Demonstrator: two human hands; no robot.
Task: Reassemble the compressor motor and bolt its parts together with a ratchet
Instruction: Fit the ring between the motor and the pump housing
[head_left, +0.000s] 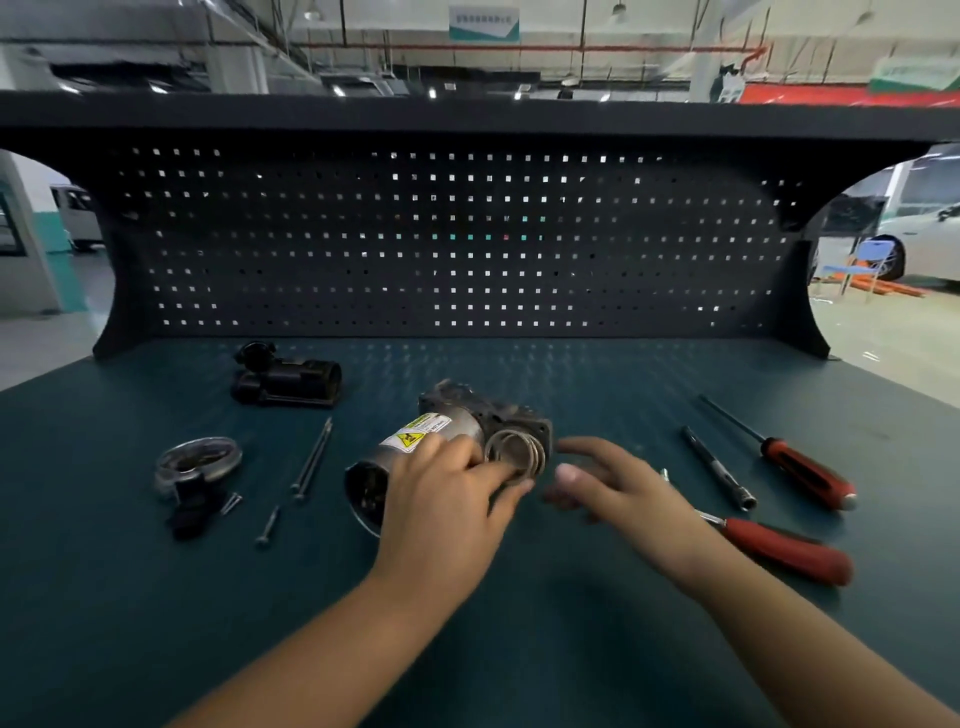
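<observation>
Across the bottom half of the frame is a teal workbench (597, 374) with a dark pegboard (452, 244) behind it. Dead center lies the compressor motor (441, 423) on its side, yellow warning sticker up, pump end pointing up and right.

Left hand (447, 493) is draped over the motor body, fingers fairly straight, tips against a metal ring (514, 452) at the pump end, so it's more resting than clamping. Right hand (618, 483) hovers just right of the ring, fingers loose and spread, holding nothing, and it's a bit blurry.

Upper left sits a black plastic housing (291, 379). Lower left there's a round metal end cap (200, 457).

On the right are a red-handled tool (784, 548), a red-handled screwdriver (805, 467) and a socket extension (719, 467), well apart from the motor. Two long bolts (311, 457) and a short bolt (267, 527) lie between the cap and the motor.
</observation>
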